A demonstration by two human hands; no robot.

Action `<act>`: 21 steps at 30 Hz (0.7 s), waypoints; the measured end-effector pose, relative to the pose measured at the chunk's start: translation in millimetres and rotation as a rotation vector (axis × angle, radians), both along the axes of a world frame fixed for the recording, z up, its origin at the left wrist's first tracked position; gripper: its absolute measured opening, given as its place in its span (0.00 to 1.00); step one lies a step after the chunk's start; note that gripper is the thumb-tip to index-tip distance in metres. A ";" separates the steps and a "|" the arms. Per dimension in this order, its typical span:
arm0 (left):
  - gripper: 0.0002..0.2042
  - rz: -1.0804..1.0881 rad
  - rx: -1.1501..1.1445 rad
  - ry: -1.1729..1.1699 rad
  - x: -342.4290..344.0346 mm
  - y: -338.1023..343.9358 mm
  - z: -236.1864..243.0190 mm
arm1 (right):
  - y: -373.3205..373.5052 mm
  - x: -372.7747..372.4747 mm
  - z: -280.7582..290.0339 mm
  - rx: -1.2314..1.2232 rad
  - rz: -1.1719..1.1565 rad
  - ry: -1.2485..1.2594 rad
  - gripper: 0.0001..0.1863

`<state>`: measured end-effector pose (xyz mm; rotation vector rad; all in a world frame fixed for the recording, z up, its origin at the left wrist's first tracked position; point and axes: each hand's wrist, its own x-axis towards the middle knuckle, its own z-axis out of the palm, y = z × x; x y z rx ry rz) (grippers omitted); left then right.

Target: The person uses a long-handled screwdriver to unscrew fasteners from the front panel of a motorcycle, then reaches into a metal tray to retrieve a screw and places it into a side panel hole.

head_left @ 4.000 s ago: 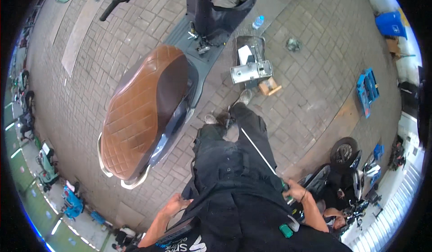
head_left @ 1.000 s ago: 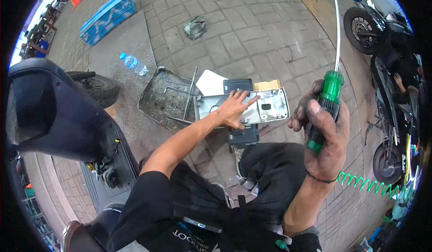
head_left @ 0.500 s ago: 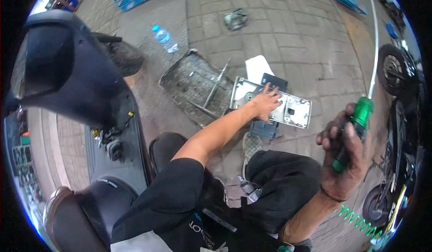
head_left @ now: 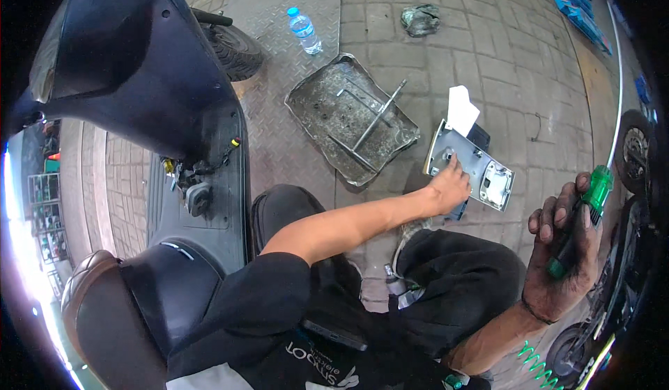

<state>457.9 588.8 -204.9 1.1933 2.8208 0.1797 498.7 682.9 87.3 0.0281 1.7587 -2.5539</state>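
Note:
My left hand point(head_left: 451, 189) reaches across to a silver-grey casing point(head_left: 477, 153), with the index finger extended onto its inner face and the other fingers slightly bent. A white sheet point(head_left: 460, 110) and a dark flat piece lie behind the casing. My right hand point(head_left: 563, 254) grips a green-and-black screwdriver point(head_left: 598, 191) at the right, its long pale shaft pointing upward. A battered metal tray point(head_left: 320, 111) with several metal bars in it lies left of the casing.
A dark scooter point(head_left: 125, 76) with a brown seat point(head_left: 97, 320) stands close on my left. A water bottle point(head_left: 305, 31) stands on the plated floor. A crumpled bundle point(head_left: 420, 21), blue toolbox point(head_left: 577, 10), parked motorbike point(head_left: 627, 237) and coiled green hose point(head_left: 536, 362) are around me.
Four seconds ago I was upright with both hands low; now I am down beside the casing. Since one second ago, my left hand's fingers have drawn closer together and the view has shifted.

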 end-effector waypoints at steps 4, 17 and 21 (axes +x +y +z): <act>0.17 -0.024 0.004 -0.026 -2.2 -0.6 25.6 | -4.4 -3.7 -0.1 0.007 0.033 -0.011 0.24; 0.10 0.909 0.022 -0.214 -69.7 -280.3 -82.8 | 8.1 10.1 4.8 -0.027 0.010 0.055 0.28; 0.09 0.804 -0.010 -0.202 -56.7 -283.2 -131.7 | 1.5 12.8 5.7 0.044 -0.092 0.020 0.27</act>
